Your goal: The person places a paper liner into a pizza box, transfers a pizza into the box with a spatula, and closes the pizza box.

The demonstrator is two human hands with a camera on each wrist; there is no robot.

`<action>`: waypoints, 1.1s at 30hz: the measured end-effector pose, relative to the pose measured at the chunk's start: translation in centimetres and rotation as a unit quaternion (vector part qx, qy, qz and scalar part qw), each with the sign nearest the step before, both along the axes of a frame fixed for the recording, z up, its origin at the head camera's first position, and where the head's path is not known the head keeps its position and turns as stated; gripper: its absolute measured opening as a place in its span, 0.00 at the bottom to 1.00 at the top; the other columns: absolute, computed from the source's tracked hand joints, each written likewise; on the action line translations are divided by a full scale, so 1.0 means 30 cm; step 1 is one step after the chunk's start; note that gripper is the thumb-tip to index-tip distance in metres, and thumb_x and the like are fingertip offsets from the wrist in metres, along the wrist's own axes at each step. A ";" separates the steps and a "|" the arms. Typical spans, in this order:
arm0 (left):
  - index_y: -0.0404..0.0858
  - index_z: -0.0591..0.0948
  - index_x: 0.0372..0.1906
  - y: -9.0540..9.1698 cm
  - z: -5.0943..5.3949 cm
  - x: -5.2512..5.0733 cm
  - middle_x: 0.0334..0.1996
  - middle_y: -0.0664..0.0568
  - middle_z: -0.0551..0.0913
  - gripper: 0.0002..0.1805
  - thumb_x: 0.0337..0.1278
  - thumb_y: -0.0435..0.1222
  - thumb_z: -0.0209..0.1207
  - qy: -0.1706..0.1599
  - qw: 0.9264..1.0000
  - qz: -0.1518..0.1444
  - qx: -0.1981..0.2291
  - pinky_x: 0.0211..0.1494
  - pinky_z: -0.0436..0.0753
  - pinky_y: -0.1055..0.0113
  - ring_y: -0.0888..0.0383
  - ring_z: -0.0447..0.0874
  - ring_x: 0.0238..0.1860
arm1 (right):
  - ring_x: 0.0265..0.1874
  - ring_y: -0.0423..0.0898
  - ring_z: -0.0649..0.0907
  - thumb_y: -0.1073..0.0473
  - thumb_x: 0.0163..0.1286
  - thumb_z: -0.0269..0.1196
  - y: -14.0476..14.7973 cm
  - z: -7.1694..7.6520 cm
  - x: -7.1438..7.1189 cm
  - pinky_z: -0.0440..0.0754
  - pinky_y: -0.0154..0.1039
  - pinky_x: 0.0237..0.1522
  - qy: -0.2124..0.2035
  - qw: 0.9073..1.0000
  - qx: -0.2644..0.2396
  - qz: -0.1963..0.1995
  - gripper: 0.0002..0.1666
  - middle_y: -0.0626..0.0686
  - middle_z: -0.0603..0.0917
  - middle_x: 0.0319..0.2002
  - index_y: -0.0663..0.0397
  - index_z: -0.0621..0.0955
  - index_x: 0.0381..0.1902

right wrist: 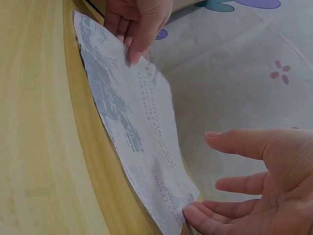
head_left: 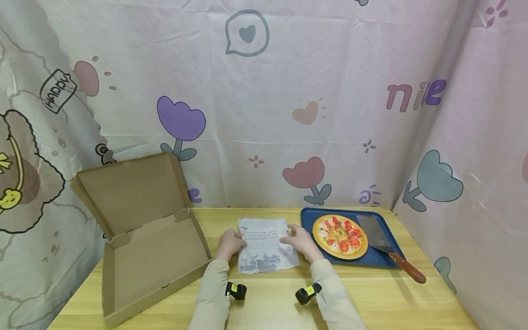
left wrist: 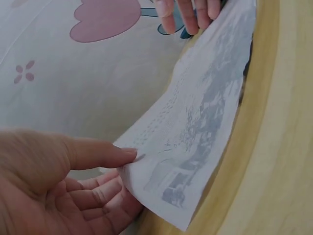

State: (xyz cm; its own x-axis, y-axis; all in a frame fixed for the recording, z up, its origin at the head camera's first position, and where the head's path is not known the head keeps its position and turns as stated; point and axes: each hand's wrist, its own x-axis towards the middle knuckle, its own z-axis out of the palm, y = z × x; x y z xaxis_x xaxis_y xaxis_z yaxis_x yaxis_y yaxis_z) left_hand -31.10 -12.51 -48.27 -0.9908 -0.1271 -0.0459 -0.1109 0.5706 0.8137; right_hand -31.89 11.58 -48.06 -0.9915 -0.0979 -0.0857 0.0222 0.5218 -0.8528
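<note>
A sheet of printed paper [head_left: 266, 252], grey-white with faint mirrored lettering, lies on the table in front of me. My left hand [head_left: 229, 244] pinches its left edge, thumb on top and fingers underneath, as the left wrist view shows. On the opposite side is my right hand [head_left: 306, 243]. In the right wrist view, the thumb of that hand [right wrist: 274, 181] stands apart from the paper [right wrist: 122, 107], while a lower fingertip touches the paper's edge. The fingers there are spread and fairly straight, gripping nothing.
To the left stands a cardboard pizza box [head_left: 154, 263] with its lid raised. At the right, a blue tray [head_left: 307, 220] carries a pizza [head_left: 339, 237] and a wooden-handled spatula [head_left: 406, 267], whose handle sticks out past the tray. A printed curtain [head_left: 255, 114] hangs behind the table.
</note>
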 end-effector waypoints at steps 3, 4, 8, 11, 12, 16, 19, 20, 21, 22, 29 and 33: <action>0.25 0.80 0.37 -0.010 -0.003 -0.003 0.33 0.40 0.81 0.12 0.42 0.23 0.65 -0.005 0.999 0.003 0.049 0.29 0.77 0.69 0.54 0.77 0.30 | 0.67 0.66 0.68 0.55 0.62 0.68 0.001 0.000 -0.001 0.69 0.61 0.66 0.001 1.000 -0.003 0.000 0.40 0.69 0.71 0.66 0.61 0.68 0.69; 0.24 0.79 0.38 -0.012 -0.005 -0.003 0.34 0.39 0.81 0.13 0.42 0.23 0.65 -0.007 0.998 0.005 0.065 0.29 0.78 0.69 0.54 0.78 0.30 | 0.67 0.66 0.69 0.56 0.62 0.68 0.002 0.000 -0.001 0.69 0.61 0.66 0.001 1.000 -0.002 0.001 0.40 0.69 0.71 0.66 0.62 0.68 0.69; 0.24 0.80 0.38 -0.017 -0.006 -0.007 0.34 0.40 0.82 0.12 0.44 0.23 0.64 -0.013 0.995 0.003 0.101 0.29 0.80 0.69 0.55 0.80 0.29 | 0.67 0.66 0.69 0.56 0.61 0.68 0.003 0.000 0.000 0.69 0.61 0.66 -0.001 1.000 -0.003 0.000 0.41 0.69 0.71 0.66 0.61 0.68 0.69; 0.24 0.80 0.38 -0.016 -0.004 -0.006 0.32 0.41 0.83 0.10 0.47 0.23 0.63 -0.015 0.992 -0.002 0.124 0.29 0.80 0.69 0.57 0.80 0.28 | 0.66 0.65 0.70 0.56 0.61 0.69 0.003 -0.001 0.001 0.70 0.61 0.65 -0.004 1.000 -0.003 -0.001 0.40 0.68 0.71 0.65 0.61 0.68 0.69; 0.24 0.80 0.38 -0.016 -0.001 -0.004 0.32 0.41 0.83 0.09 0.48 0.23 0.63 -0.015 0.991 -0.005 0.132 0.29 0.81 0.69 0.57 0.80 0.27 | 0.66 0.66 0.70 0.56 0.61 0.69 0.003 -0.001 0.001 0.70 0.60 0.65 -0.003 1.000 0.000 0.000 0.40 0.69 0.72 0.65 0.61 0.68 0.69; 0.25 0.79 0.36 -0.019 0.007 -0.003 0.30 0.44 0.82 0.07 0.51 0.24 0.61 -0.019 0.988 -0.011 0.155 0.29 0.80 0.69 0.58 0.79 0.26 | 0.65 0.65 0.71 0.56 0.61 0.69 0.002 0.000 -0.001 0.71 0.60 0.64 -0.002 1.000 0.003 -0.003 0.40 0.68 0.73 0.64 0.61 0.69 0.69; 0.27 0.79 0.34 -0.023 0.013 -0.002 0.26 0.47 0.81 0.04 0.53 0.24 0.61 -0.021 0.984 -0.014 0.177 0.28 0.77 0.69 0.59 0.76 0.24 | 0.64 0.64 0.72 0.57 0.61 0.69 0.001 0.000 -0.002 0.72 0.59 0.64 0.003 1.000 0.008 -0.010 0.39 0.68 0.74 0.63 0.62 0.69 0.68; 0.27 0.78 0.33 -0.025 0.016 -0.002 0.26 0.48 0.81 0.04 0.53 0.24 0.61 -0.020 0.982 -0.015 0.185 0.28 0.76 0.69 0.59 0.75 0.24 | 0.63 0.64 0.73 0.57 0.61 0.68 0.001 0.000 -0.002 0.73 0.58 0.63 0.004 1.000 0.008 -0.014 0.39 0.68 0.74 0.63 0.62 0.69 0.68; 0.27 0.78 0.34 -0.027 0.017 -0.001 0.25 0.49 0.80 0.04 0.53 0.24 0.62 -0.019 0.981 -0.017 0.194 0.28 0.76 0.68 0.59 0.74 0.24 | 0.62 0.63 0.74 0.58 0.61 0.68 0.002 0.000 -0.003 0.74 0.58 0.62 0.006 1.000 0.012 -0.017 0.38 0.68 0.75 0.62 0.62 0.70 0.67; 0.28 0.78 0.33 -0.028 0.019 -0.002 0.25 0.49 0.80 0.04 0.53 0.24 0.62 -0.019 0.979 -0.017 0.203 0.28 0.76 0.68 0.59 0.74 0.23 | 0.61 0.63 0.75 0.58 0.61 0.68 0.002 0.000 -0.003 0.75 0.57 0.60 0.009 1.000 0.014 -0.019 0.37 0.67 0.76 0.61 0.62 0.70 0.67; 0.27 0.78 0.37 -0.046 0.041 -0.001 0.28 0.49 0.81 0.06 0.53 0.24 0.63 -0.026 0.967 -0.025 0.251 0.30 0.78 0.69 0.59 0.76 0.26 | 0.53 0.59 0.80 0.61 0.64 0.65 0.007 -0.002 -0.007 0.84 0.46 0.46 0.023 0.999 0.005 -0.038 0.34 0.67 0.79 0.55 0.65 0.71 0.66; 0.26 0.78 0.39 -0.052 0.055 0.002 0.29 0.49 0.82 0.08 0.54 0.24 0.63 -0.026 0.963 -0.034 0.268 0.30 0.77 0.70 0.59 0.77 0.26 | 0.43 0.54 0.82 0.64 0.65 0.63 0.009 -0.001 -0.014 0.82 0.40 0.38 0.026 0.998 -0.024 -0.059 0.30 0.65 0.81 0.48 0.68 0.72 0.64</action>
